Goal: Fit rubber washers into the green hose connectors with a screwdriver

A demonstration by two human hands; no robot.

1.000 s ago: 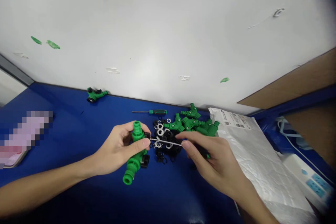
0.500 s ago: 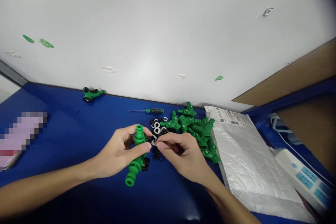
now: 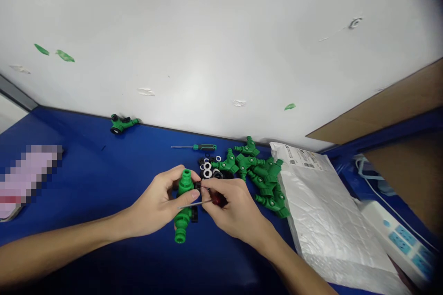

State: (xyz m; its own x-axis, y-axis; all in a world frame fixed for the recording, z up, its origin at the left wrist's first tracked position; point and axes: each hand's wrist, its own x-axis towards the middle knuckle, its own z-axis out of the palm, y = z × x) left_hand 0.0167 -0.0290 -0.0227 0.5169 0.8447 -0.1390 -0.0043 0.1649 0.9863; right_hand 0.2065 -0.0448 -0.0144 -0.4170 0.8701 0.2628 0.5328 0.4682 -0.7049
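Two hands work over a blue table (image 3: 86, 156); the left hand (image 3: 154, 203) is curled tight around a green plastic hose connector (image 3: 182, 227), and the connector stands up and down in that hand near the middle of the view; the right hand (image 3: 235, 209) is pinched narrow on a thin screwdriver (image 3: 218, 200) with a dark red handle; its metal stick lies across the left thumb and points to 9 o'clock; small black and white rings (image 3: 207, 168) sit in a heap at 12 o'clock from the hands, just past the fingers; more green connectors (image 3: 263, 179) lie in a heap at 2 o'clock; a green-handled screwdriver (image 3: 204, 147) lies past the rings; one green connector (image 3: 122, 124) sits at 10 o'clock by the white wall (image 3: 221, 46); a silver padded bag (image 3: 328, 203) lies at 3 o'clock; a white power strip (image 3: 398, 239) is at 4 o'clock; a blurred pink thing (image 3: 31, 175) is at 9 o'clock.
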